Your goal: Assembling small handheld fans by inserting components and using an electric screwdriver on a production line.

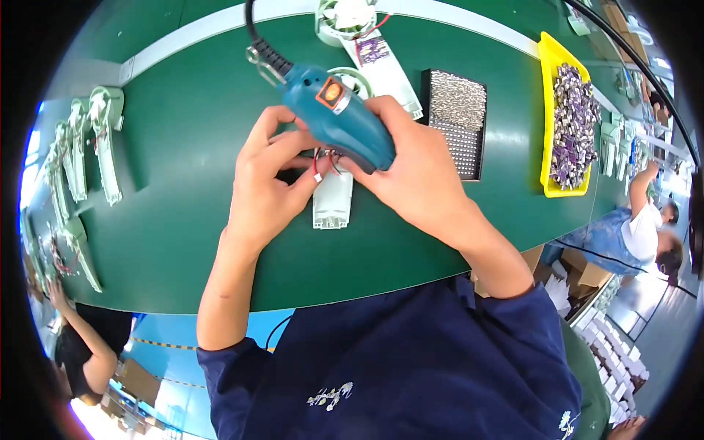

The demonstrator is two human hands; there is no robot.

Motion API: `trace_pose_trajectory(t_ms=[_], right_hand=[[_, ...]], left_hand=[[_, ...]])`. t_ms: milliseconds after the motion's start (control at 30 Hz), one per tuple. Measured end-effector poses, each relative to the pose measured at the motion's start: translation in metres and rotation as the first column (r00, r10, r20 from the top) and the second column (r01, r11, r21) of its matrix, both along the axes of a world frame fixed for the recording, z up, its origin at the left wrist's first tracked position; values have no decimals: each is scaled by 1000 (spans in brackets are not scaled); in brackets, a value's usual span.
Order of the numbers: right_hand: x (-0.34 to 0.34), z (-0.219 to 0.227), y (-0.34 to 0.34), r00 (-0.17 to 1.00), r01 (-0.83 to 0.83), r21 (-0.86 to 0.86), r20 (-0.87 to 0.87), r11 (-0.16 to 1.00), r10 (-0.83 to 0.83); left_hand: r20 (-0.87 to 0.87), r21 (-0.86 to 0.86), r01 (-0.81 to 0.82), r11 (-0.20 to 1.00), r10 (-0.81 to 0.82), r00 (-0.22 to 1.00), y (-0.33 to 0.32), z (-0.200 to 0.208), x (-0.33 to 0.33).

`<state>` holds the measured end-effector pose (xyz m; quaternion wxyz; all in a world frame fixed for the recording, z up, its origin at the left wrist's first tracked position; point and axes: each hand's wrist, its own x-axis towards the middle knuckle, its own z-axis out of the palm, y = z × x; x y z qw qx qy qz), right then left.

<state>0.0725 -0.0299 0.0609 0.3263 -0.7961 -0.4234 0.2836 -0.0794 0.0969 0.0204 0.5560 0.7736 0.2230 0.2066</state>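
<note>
My right hand (422,165) is wrapped round a teal electric screwdriver (341,117), whose black cord rises from its far end. The tool lies slantwise over a pale green plastic fan housing (331,202), hiding much of it. My left hand (268,172) closes on the left side of that housing. A red wire with a small white connector (318,177) shows beside the left fingertips, and the right thumb lies near the wires. Where the screwdriver's tip is cannot be seen.
Another pale green fan housing with a purple circuit board (372,50) lies beyond my hands. Right of it are a black tray of screws (456,103) and a yellow bin (546,117) of purple boards. Several housings (106,147) lie left. Other people sit at both sides.
</note>
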Motion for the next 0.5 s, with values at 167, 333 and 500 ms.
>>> trace_pose_trajectory(t_ms=[167, 333, 500], right_hand=[[18, 29, -14, 996, 26, 311, -94, 950, 4], [82, 51, -54, 750, 353, 775, -569, 524, 336], [76, 3, -57, 884, 176, 947, -272, 269, 379]], left_hand=[[-12, 31, -22, 999, 22, 1000, 0, 4, -5], [-35, 82, -74, 994, 77, 996, -11, -1, 2], [-60, 83, -97, 992, 103, 993, -21, -4, 2]])
